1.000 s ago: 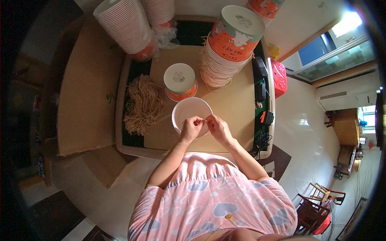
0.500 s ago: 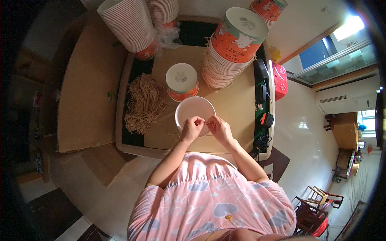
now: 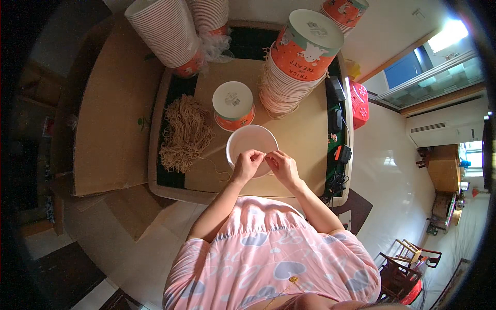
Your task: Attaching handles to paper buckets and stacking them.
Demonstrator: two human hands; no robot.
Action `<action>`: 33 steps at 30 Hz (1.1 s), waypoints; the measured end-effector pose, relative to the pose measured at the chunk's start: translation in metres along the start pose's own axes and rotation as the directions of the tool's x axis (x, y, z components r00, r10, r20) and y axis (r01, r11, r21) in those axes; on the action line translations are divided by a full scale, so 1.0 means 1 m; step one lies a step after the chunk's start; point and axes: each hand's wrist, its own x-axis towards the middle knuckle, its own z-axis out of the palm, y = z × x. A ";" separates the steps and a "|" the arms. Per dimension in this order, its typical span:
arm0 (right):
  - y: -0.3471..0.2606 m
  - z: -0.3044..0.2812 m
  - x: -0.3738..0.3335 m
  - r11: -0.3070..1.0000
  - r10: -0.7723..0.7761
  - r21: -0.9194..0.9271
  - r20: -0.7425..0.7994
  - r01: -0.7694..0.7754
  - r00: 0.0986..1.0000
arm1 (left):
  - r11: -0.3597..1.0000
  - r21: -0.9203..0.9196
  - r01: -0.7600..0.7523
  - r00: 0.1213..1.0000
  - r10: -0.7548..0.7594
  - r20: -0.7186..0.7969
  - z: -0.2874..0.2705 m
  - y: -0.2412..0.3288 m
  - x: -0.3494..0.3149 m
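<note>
head view: white bucket [image 3: 240, 141] over near half of cardboard sheet [image 3: 302, 150], mouth toward camera. left hand [image 3: 249, 165] over it at 6 o'clock, right hand [image 3: 283, 166] at 4 o'clock; thumb and forefinger of each closed in pinch, tips almost meeting; anything gripped too small to tell. cord bundle [image 3: 183, 134] at 9 o'clock, upturned tub [image 3: 232, 101] at 11, tall stack [image 3: 289, 90] at 1. advisable: pinches close together, pull light and even, bucket steady, loose strand [image 3: 216, 166] at 8 kept free of snags.

White bucket [image 3: 250, 139] slightly farther right
</note>
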 end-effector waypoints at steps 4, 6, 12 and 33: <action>-0.001 -0.002 0.000 1.000 -0.007 -0.014 0.006 0.007 1.000 | 0.992 0.120 -0.045 0.999 0.044 0.011 0.000 0.006 0.000; 0.002 0.001 0.000 0.998 -0.033 -0.058 -0.048 0.031 0.998 | 0.983 0.179 -0.044 0.999 0.043 0.010 0.002 0.009 0.000; 0.005 0.005 0.000 0.997 -0.047 -0.062 -0.053 0.044 0.997 | 0.818 0.523 -0.239 0.953 0.301 -0.034 0.010 0.014 -0.002; 0.007 0.007 -0.001 0.999 -0.004 -0.039 -0.047 0.002 0.999 | 0.847 0.511 -0.146 0.979 0.199 -0.049 0.014 0.011 -0.001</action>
